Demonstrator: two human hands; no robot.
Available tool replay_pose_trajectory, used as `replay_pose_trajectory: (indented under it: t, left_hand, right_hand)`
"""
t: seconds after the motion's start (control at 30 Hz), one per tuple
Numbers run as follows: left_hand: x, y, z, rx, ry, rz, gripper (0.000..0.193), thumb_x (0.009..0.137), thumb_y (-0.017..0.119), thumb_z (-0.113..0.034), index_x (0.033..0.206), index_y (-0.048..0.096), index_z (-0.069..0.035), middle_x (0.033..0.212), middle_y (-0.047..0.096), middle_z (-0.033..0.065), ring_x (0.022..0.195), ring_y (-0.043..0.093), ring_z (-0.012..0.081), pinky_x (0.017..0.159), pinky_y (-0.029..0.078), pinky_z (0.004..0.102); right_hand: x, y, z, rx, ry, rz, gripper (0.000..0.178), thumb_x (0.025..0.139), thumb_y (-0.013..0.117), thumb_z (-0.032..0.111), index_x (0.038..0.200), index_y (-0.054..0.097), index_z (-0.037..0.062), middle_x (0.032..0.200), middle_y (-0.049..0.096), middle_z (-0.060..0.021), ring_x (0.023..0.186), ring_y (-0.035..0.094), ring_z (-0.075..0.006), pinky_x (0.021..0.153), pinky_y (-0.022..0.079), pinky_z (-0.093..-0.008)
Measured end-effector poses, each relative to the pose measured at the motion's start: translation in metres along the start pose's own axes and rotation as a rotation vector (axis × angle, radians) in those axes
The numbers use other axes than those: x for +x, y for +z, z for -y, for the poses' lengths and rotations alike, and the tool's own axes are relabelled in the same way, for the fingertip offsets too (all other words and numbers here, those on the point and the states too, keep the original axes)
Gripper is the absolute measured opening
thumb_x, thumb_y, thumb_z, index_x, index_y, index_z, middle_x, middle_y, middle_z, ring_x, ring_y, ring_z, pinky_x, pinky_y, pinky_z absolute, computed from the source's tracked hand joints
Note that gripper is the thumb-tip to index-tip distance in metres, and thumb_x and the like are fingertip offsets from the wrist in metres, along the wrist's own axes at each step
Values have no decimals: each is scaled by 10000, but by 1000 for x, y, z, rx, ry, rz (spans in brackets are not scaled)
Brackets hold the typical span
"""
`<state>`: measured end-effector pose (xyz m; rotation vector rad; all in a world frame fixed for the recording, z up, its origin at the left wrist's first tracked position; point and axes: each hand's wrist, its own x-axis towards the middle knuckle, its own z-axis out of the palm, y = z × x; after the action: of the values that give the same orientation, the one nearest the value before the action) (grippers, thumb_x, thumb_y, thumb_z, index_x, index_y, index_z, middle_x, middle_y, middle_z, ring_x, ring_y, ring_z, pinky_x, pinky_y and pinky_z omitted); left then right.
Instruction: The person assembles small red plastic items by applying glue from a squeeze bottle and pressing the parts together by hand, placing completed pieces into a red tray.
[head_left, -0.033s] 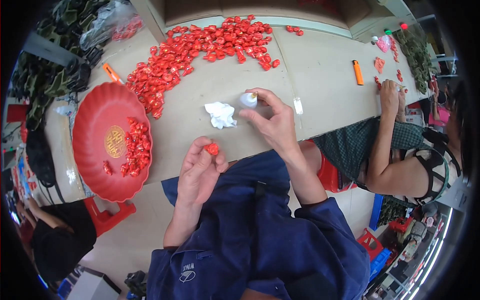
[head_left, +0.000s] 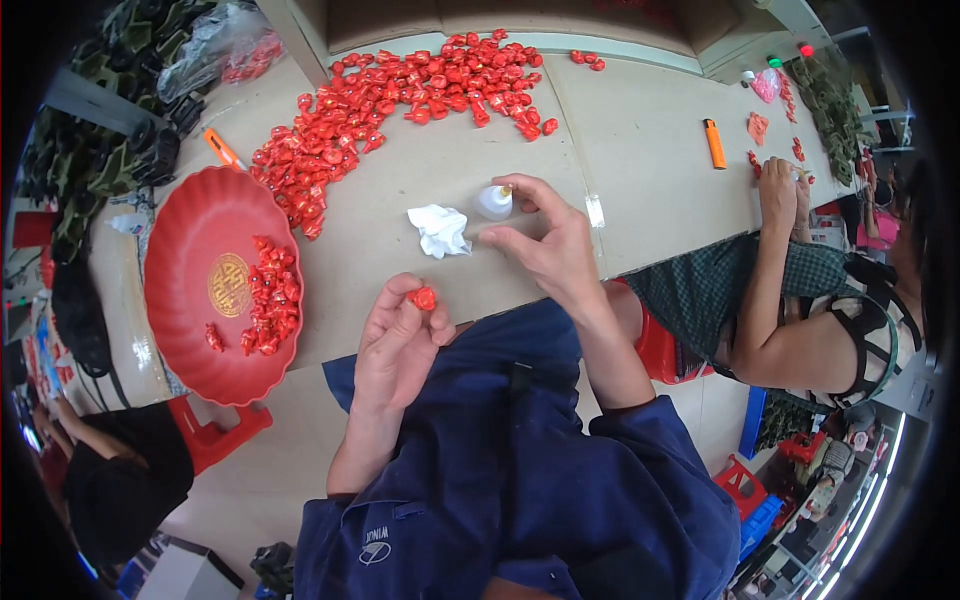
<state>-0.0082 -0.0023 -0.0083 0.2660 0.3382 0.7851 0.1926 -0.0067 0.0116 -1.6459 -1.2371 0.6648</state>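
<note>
My left hand is raised near the table's front edge, its fingers closed on a small shiny red ornament. Beyond it, my right hand has thumb and index finger spread around a small white squeeze bottle with a brass-coloured tip. The index fingertip is beside that tip; a gap shows between thumb and bottle. A crumpled white tissue lies left of the bottle. More ornaments like the held one form a wide heap behind, and several lie in a scalloped red tray at the left.
An orange-handled cutter lies behind the tray. An orange lighter is farther right, near a co-worker's hands. A shelf bounds the table's back edge, and red stools stand below.
The white bottle has shifted very slightly to the left beside my right hand. My left hand keeps its place with the red ornament.
</note>
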Motion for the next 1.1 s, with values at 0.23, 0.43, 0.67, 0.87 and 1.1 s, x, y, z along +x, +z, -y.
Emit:
replay_pose_trajectory:
  t: [0.23, 0.43, 0.67, 0.87, 1.1]
  left_hand:
    - [4, 5, -1, 12, -25, 13, 180, 896, 499, -128, 1072, 512, -91, 950, 548, 34, 773, 480, 134, 645, 364, 263]
    - [5, 6, 0, 6, -19, 10, 191, 899, 490, -114, 1086, 510, -77, 943, 546, 52, 773, 480, 140, 649, 369, 267]
    - [3, 8, 3, 332, -25, -86, 213, 887, 517, -116, 1082, 508, -32, 880, 546, 58, 734, 485, 126, 638, 377, 245]
    - [3, 19, 10, 614, 29, -182, 210, 864, 567, -109, 1058, 555, -26, 806, 575, 7, 699, 518, 50, 611, 402, 170]
    - [1, 22, 13, 722, 85, -180, 217, 842, 591, -72, 1046, 556, -9, 822, 594, 17, 711, 532, 51, 616, 414, 166]
  right_hand:
    - [55, -55, -28, -337, -60, -190, 209, 776, 583, 46, 980, 620, 19, 885, 619, -112, 758, 589, -201, 686, 459, -293]
    - [79, -71, -38, -430, -164, -18, 183, 795, 586, 51, 970, 632, 26, 859, 617, -75, 706, 525, -124, 616, 425, -249]
    - [-8, -55, 39, -174, -145, 282, 133, 763, 599, 42, 890, 620, 13, 796, 628, -108, 685, 591, -214, 637, 465, -278]
    - [-25, -33, 46, -285, -398, 454, 166, 735, 615, 1, 901, 599, 3, 761, 608, -95, 660, 575, -257, 625, 472, -326]
    - [-28, -28, 48, -365, -405, 519, 148, 736, 573, 13, 880, 549, -10, 747, 576, -122, 692, 564, -279, 624, 462, -342]
